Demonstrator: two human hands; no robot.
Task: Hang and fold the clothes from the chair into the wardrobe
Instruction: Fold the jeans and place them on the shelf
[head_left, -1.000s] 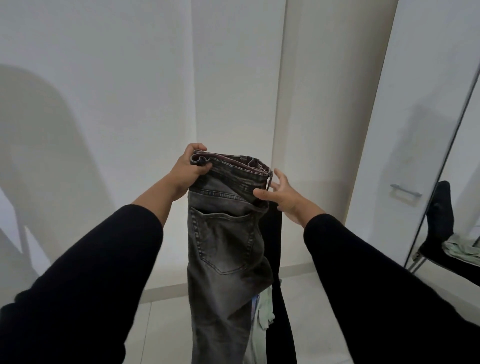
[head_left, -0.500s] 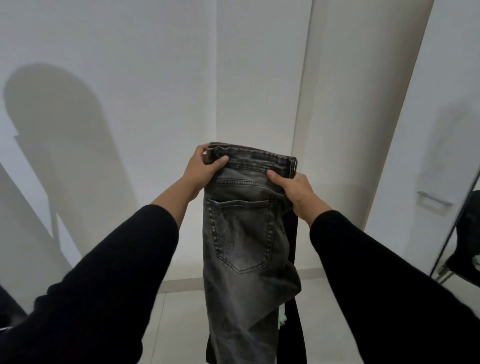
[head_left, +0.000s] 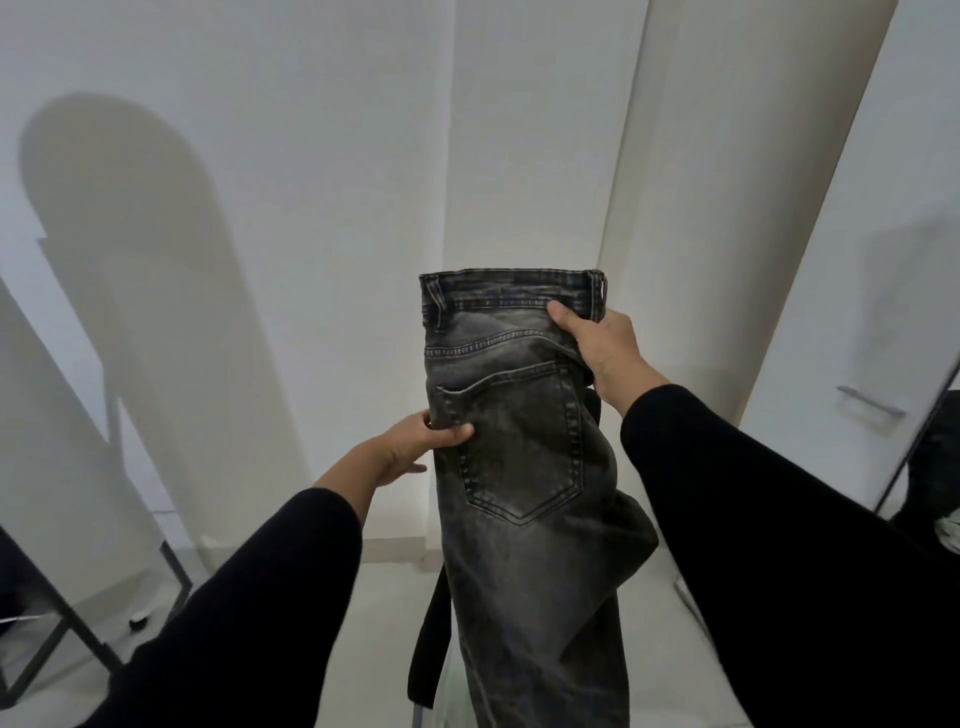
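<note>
I am holding up the jeans (head_left: 524, 467) in front of the white wall (head_left: 311, 156). They are doubled along their length, with the back pocket (head_left: 519, 441) facing me, and the legs are hanging down out of view at the bottom.

My right hand (head_left: 602, 348) is gripping the waistband (head_left: 511, 291) at its right corner, thumb pressed on the front. My left hand (head_left: 410, 447) is pinching the left edge of the jeans, just beside the pocket. Both hands are closed on the cloth.

I think I am in the folding step: the jeans are being made neat before they go away. Next, I guess I am needing to bring the legs up to the waist to make a small stack, then carry it to the wardrobe door (head_left: 883, 312) on my right. The legs are long, so they could slip crooked.

A moment ago my left hand was up at the waistband too. Now it is sitting lower, by the pocket. The jeans are also facing me more flatly, and my view is turning a bit to the left.
</note>
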